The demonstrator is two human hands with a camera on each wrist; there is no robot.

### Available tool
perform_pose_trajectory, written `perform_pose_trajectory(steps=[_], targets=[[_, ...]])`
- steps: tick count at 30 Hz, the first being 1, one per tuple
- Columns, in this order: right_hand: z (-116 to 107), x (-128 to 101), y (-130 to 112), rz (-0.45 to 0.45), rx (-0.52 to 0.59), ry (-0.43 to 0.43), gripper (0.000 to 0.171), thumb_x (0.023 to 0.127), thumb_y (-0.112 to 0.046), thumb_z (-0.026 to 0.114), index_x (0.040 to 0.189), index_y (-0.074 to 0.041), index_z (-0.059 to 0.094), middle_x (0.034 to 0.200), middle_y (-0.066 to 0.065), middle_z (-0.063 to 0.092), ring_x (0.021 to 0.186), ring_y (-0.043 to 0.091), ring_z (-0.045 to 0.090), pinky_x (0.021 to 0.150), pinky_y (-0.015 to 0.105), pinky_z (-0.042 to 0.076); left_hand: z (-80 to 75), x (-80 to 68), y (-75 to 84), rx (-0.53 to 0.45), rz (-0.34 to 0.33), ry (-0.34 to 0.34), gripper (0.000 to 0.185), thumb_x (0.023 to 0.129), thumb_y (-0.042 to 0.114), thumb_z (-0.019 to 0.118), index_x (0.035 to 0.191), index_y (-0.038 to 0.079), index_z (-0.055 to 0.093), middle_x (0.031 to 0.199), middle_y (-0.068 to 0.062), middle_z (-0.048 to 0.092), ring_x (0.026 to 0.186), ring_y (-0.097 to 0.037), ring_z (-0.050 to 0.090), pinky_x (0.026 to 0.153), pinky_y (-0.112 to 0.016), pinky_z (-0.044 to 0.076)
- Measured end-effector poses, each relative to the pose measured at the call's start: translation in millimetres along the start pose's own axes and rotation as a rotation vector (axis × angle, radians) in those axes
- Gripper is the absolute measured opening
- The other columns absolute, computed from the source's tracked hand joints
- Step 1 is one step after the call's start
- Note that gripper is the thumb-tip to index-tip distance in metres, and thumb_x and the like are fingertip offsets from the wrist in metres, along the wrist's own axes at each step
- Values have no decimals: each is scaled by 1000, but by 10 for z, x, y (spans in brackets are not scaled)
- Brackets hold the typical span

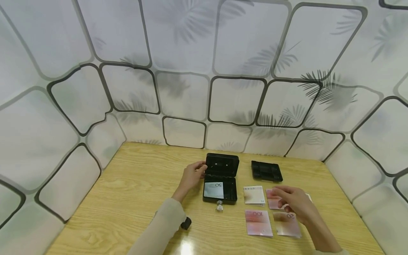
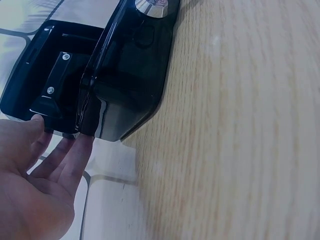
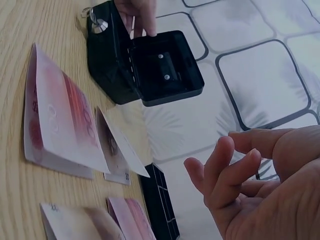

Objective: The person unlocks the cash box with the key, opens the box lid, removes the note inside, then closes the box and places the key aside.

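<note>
Under the grip (image 1: 192, 175), we see a yellow wooden table (image 1: 140, 177). Past the grip and out to both sides, we see pale walls (image 1: 183, 95) with rounded boxes and gray leaves. Nearer us than the grip, a bright shiny spot (image 1: 186, 247) glows on the wood.

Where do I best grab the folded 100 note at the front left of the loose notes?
I'd pinch the 100 note by its left edge, coming in from the left: the fold seems to lie there, while the right side gapes open and the brown 50 note sits close on that side.
</note>
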State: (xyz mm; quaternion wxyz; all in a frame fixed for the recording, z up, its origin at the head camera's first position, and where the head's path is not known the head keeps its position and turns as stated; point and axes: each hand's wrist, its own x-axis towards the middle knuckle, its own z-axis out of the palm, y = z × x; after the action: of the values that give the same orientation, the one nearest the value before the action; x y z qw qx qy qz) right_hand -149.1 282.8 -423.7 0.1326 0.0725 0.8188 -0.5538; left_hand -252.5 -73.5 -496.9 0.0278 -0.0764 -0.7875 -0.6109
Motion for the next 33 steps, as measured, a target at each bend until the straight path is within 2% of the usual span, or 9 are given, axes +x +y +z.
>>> perform_pose_trajectory(steps=[4, 8, 10, 16, 24, 33], targets=[[87, 37, -51, -21, -2, -16, 64, 103, -35, 67, 144, 11, 50, 112, 11, 73, 66, 13, 59, 50, 22, 47, -1, -5, 0, -1, 4, 1, 31, 106, 12, 60, 131, -6, 66, 122, -24, 70, 91, -32, 74, 77, -34, 65], [202, 69, -113, -33, 11, -39, 61, 104, -31, 65, 144, 12, 50, 97, 12, 72, 63, 12, 56, 50, 21, 46, 0, -13, 11, 1, 0, 3, 31, 106, 13, 60, 131, -5, 66, 122, -23, 70, 92, -31, 74, 77, -34, 65], [260, 90, -136, -39, 19, -50, 57, 105, -29, 64, 143, 12, 51, 97, 11, 72, 63, 13, 57, 50, 22, 46, 1, -15, 17, 2, 0, 3, 31, 106, 13, 60, 131, -4, 66, 122, -23, 70, 92, -31, 74, 77, -34, 65], [458, 160, -184, -61, 23, -65, 53, 105, -25, 64, 143, 9, 54, 119, 16, 71, 65, 15, 59, 49, 22, 44, -1, -16, 25, 7, 1, 2, 31, 106, 13, 60, 131, -5, 66, 122, -24, 69, 92, -32, 74, 77, -35, 65], [716, 256, -242, -71, -1, -70, 49, 102, -21, 67, 140, 9, 57, 104, 16, 70, 64, 15, 59, 51, 25, 47, -1, -7, 28, 8, -3, 1, 31, 106, 13, 60, 131, -4, 66, 123, -24, 69, 92, -31, 74, 78, -35, 65], [948, 360, -324, -68, 4, -92, 45, 100, -19, 69, 134, 9, 62, 105, 21, 68, 61, 14, 59, 48, 23, 45, 4, -1, 16, -3, -6, 3, 31, 106, 13, 60, 131, -5, 66, 123, -24, 69, 93, -31, 74, 79, -35, 65]])
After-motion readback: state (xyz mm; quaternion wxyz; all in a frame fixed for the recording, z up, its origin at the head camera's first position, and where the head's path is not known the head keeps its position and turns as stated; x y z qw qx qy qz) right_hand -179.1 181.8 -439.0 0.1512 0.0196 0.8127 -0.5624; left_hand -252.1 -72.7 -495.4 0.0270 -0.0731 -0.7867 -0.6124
